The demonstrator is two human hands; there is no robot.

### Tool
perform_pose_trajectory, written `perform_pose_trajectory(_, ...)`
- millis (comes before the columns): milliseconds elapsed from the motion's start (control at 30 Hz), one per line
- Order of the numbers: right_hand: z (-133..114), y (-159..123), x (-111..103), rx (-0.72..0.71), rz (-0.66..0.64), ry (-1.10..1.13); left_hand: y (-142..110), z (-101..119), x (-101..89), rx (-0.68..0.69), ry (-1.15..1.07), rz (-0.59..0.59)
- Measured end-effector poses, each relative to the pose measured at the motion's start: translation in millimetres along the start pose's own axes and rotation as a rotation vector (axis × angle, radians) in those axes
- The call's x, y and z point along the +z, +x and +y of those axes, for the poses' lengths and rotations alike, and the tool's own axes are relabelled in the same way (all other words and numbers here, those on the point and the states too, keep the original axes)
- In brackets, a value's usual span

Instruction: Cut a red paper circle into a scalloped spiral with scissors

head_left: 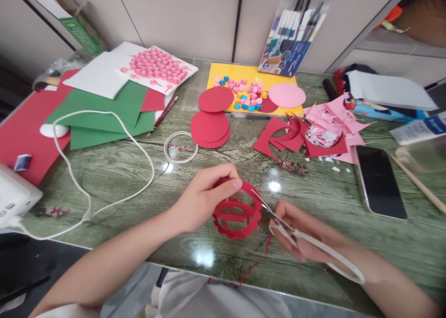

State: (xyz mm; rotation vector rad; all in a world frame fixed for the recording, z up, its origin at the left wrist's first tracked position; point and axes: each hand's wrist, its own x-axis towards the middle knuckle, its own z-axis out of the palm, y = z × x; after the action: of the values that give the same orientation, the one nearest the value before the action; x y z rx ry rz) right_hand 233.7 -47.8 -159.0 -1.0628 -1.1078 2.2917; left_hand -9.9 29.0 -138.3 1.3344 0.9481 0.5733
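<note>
My left hand (212, 188) pinches the upper edge of a red paper cutout (240, 232), round, with a scalloped rim and openings cut inside it. Its fingers are closed, thumb on top. In my right hand (296, 234) is a pair of scissors (324, 248) with white handles. Their blades are apart and reach the right side of the cutout's upper rim. A thin wavy red paper strip (252, 268) hangs below, over the table's front edge. Beyond the hands lie red paper circles (210, 129) and a roll of tape (166, 147).
Red and pink paper scraps (324, 125) lie behind my right hand, near a phone (380, 181). A white cable (149, 162) loops across the left side, beside green paper sheets (104, 106). Small paper pieces rest on a yellow sheet (214, 78) at the back.
</note>
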Motion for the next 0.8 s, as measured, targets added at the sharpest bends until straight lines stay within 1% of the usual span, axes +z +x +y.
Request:
perform_pose_trajectory(67,10,5,-2,-0.136,-0.082,0.128,0,-4,4.1,0.011,-0.081,0.066)
perform_pose_trajectory(133,18,9,-2,-0.157,-0.095,0.158,0,-9,8.8,0.029,-0.152,0.112)
perform_pose_trajectory(233,22,13,2,-0.208,-0.098,0.170,-1,-16,16.4,0.035,-0.250,0.148)
perform_pose_trajectory(367,19,14,7,-0.231,-0.087,0.187,-2,-19,23.2,-0.004,-0.333,0.132)
perform_pose_trajectory(467,15,13,9,-0.228,-0.025,0.195,-3,-15,23.3,-0.071,-0.342,0.054)
perform_pose_trajectory(533,12,12,10,-0.226,0.028,0.180,-3,-11,21.9,-0.102,-0.322,-0.021)
perform_pose_trajectory(600,11,12,9,-0.218,0.049,0.155,-3,-10,20.5,-0.095,-0.242,-0.051)
perform_pose_trajectory(733,11,14,8,-0.203,0.017,0.141,-4,-11,19.6,-0.030,-0.015,0.022)
perform_pose_trajectory(800,11,14,8,-0.199,0.021,0.158,-4,-12,19.6,-0.013,0.025,0.051)
